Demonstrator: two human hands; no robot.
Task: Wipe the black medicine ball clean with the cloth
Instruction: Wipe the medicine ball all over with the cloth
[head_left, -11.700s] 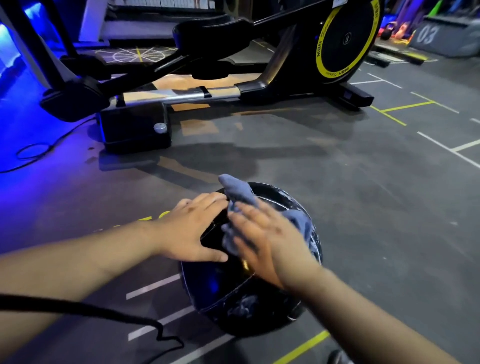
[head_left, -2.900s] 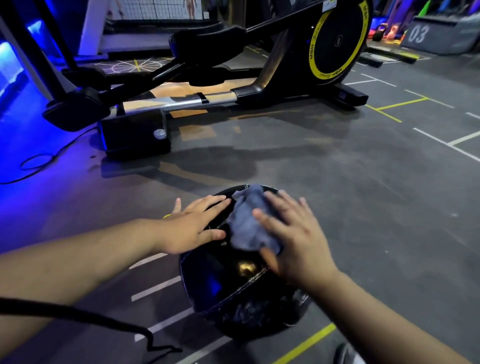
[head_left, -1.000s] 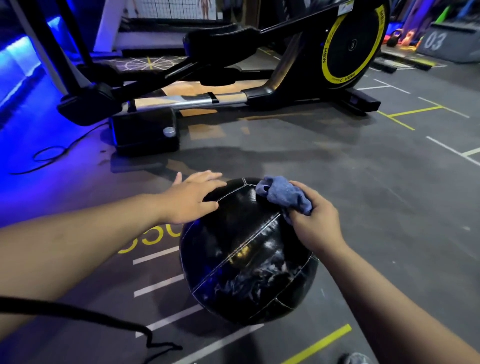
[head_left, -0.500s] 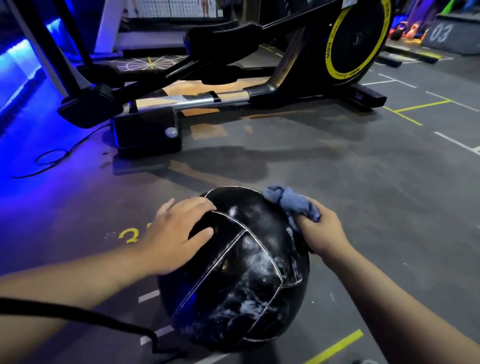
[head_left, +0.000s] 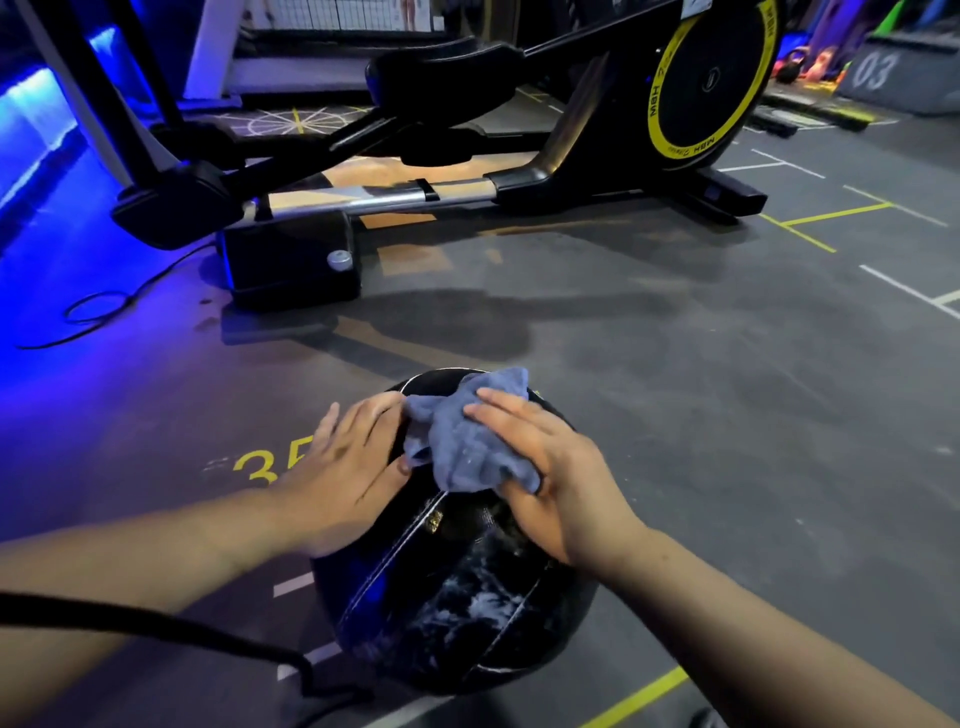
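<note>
The black medicine ball (head_left: 457, 597) rests on the gym floor in front of me, glossy, with pale seams and whitish smears on its near side. A crumpled blue-grey cloth (head_left: 462, 441) lies on top of it. My right hand (head_left: 550, 478) presses flat on the cloth, fingers spread over it and thumb under its near edge. Flat on the ball's upper left side lies my left hand (head_left: 353, 467), fingers apart, fingertips touching the cloth's left edge.
A black and yellow elliptical trainer (head_left: 441, 171) stands just beyond the ball, its base block (head_left: 291, 265) nearest. A black cable (head_left: 83, 317) loops on the floor at left. Another black cord (head_left: 156, 629) crosses the lower left foreground. Painted lines and a yellow number mark the grey floor.
The ball has rolled a little. My right hand moved from the ball's right side onto its top, spreading the cloth flat. My left hand slid right until it touches the cloth.
</note>
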